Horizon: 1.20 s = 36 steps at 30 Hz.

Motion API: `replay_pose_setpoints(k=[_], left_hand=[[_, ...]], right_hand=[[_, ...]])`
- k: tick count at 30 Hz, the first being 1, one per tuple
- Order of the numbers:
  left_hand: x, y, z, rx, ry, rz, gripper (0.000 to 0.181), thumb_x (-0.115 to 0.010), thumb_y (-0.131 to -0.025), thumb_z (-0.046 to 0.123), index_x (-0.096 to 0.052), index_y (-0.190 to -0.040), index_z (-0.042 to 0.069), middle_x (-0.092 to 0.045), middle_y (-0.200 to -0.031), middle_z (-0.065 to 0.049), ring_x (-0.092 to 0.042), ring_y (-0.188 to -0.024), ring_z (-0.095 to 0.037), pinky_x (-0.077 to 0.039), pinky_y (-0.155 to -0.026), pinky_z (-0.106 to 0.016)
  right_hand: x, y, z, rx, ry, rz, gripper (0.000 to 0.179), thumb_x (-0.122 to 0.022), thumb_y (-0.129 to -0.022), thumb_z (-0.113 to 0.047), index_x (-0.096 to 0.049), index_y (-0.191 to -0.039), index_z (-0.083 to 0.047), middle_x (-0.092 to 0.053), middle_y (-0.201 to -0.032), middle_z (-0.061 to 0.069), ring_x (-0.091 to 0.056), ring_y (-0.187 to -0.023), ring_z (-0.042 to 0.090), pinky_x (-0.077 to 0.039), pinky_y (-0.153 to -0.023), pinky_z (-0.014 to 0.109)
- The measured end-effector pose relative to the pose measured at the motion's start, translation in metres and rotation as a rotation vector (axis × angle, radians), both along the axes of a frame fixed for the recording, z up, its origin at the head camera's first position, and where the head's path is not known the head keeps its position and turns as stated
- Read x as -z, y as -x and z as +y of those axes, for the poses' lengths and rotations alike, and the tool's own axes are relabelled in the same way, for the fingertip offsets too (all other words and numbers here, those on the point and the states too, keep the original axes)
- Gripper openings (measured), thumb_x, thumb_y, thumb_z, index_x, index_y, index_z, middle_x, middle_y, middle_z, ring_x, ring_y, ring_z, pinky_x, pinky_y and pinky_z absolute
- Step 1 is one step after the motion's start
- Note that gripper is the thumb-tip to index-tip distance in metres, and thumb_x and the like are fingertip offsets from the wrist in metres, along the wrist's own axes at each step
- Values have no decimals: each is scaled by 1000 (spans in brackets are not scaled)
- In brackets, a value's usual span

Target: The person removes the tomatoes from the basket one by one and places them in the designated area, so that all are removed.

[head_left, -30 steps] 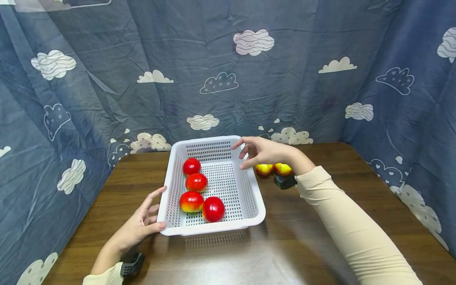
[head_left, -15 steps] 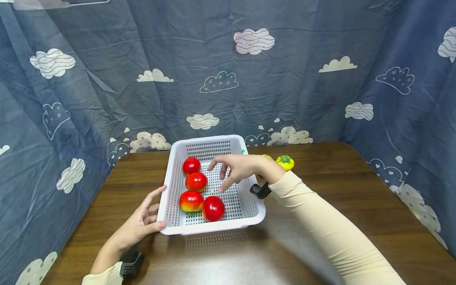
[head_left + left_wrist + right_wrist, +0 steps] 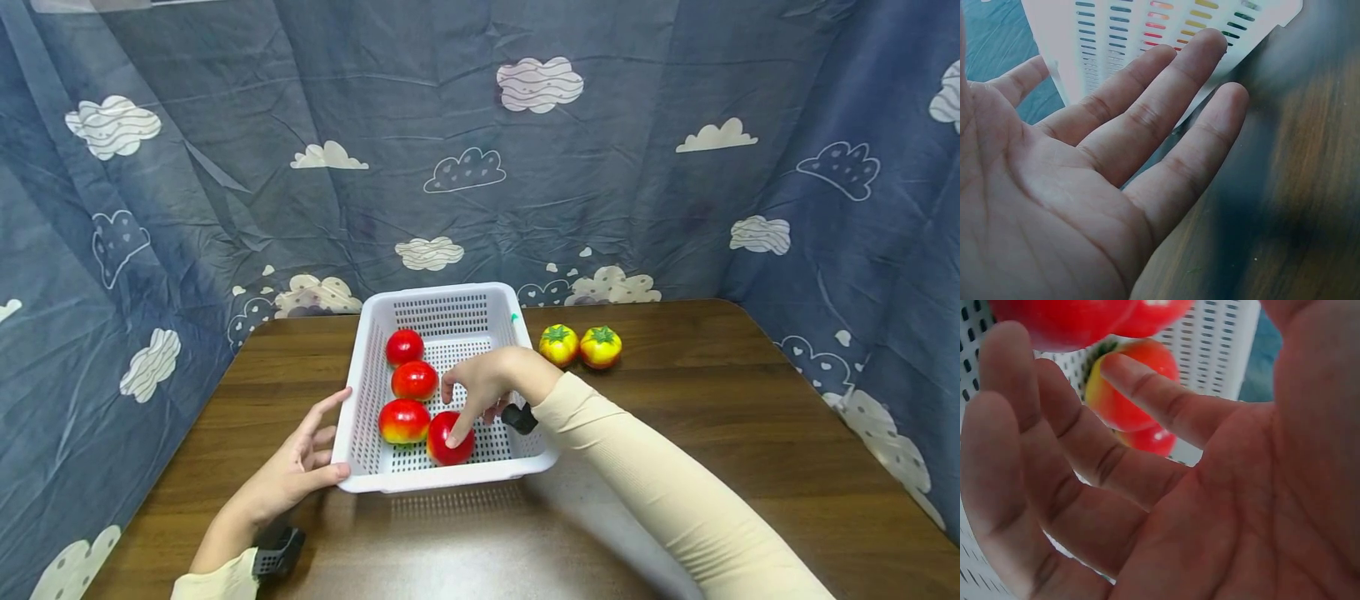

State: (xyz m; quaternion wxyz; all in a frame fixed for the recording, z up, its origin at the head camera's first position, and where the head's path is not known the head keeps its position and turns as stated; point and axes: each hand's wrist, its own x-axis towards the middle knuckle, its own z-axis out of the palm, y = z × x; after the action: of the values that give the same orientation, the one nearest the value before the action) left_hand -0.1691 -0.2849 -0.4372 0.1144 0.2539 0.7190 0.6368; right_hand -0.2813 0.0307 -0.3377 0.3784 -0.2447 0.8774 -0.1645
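Note:
A white perforated basket (image 3: 442,481) on the wooden table holds several glossy red tomatoes with yellow blush. My left hand (image 3: 285,479) touches the basket's left side, thumb at the near corner; its fingers look nearly straight against the wall in the left wrist view. Inside the basket, my right hand (image 3: 491,377) hovers beside the nearest red tomato (image 3: 437,442), the thumb overlapping it. In the right wrist view, the fingers (image 3: 988,456) curve loosely and nothing lies in the palm; a tomato (image 3: 1066,322) is beyond the fingertips. Other tomatoes (image 3: 404,422) line the basket's left half.
Two yellow-and-red tomatoes (image 3: 558,343) with green leafy tops sit side by side on the table, right of the basket. A blue curtain (image 3: 450,217) with cloud prints surrounds the table (image 3: 712,392) at the back and sides.
My right hand has moved left and nearer from the basket's right rim, down to the nearest red tomato. The two yellow-and-red tomatoes have come into full view. My left hand stays put.

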Motion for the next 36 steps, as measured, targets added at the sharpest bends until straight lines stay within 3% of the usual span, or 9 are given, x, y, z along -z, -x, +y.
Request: replay_pose_setpoints(k=[9, 17, 22, 25, 30, 36], left_hand=[[0, 0, 0, -3, 2, -4, 93, -72, -100, 3, -16, -171, 24, -40, -148, -51, -75, -117, -22, -66, -88, -38], [0, 0, 0, -10, 10, -6, 92, -71, -100, 4, -17, -171, 25, -39, -148, -52, -75, -117, -21, -66, -87, -37], [0, -1, 0, -11, 11, -8, 92, -71, -100, 4, -17, -171, 25, -40, -148, -51, -75, -116, -21, -66, -88, -36], [0, -1, -1, -10, 10, -4, 92, -71, -100, 3, -16, -171, 25, -40, -148, -52, -75, -116, -22, -66, -88, -36], [0, 0, 0, -11, 12, -3, 91, -71, -101, 3, -17, -171, 24, -39, -148, -52, -75, -116, -21, -66, -88, -36], [-2, -1, 1, -7, 13, -4, 91, -71, -101, 4, -16, -171, 24, -39, -148, -52, -75, -116, -20, -66, -88, -36]], right_hand=[[12, -2, -11, -24, -30, 4, 49, -93, -82, -43, -63, -114, -20, -63, -114, 5, -68, -72, 16, -57, -67, 25], [16, 11, -1, -33, 42, -66, 45, -90, -86, -36, -64, -120, -23, -65, -112, 5, -63, -73, 16, -52, -66, 25], [20, 19, 5, -10, 104, -127, 47, -91, -86, -27, -63, -123, -22, -62, -120, 7, -65, -76, 16, -61, -76, 32], [22, 22, 6, -19, 123, -113, 50, -91, -85, -24, -60, -124, -22, -62, -119, 8, -64, -78, 16, -61, -80, 34], [25, 26, 8, -45, 166, -83, 56, -90, -84, -15, -52, -126, -19, -65, -106, 9, -60, -75, 16, -54, -70, 27], [29, 27, 7, -44, 188, -51, 59, -92, -82, -15, -50, -124, -18, -67, -104, 6, -61, -80, 15, -59, -74, 30]])
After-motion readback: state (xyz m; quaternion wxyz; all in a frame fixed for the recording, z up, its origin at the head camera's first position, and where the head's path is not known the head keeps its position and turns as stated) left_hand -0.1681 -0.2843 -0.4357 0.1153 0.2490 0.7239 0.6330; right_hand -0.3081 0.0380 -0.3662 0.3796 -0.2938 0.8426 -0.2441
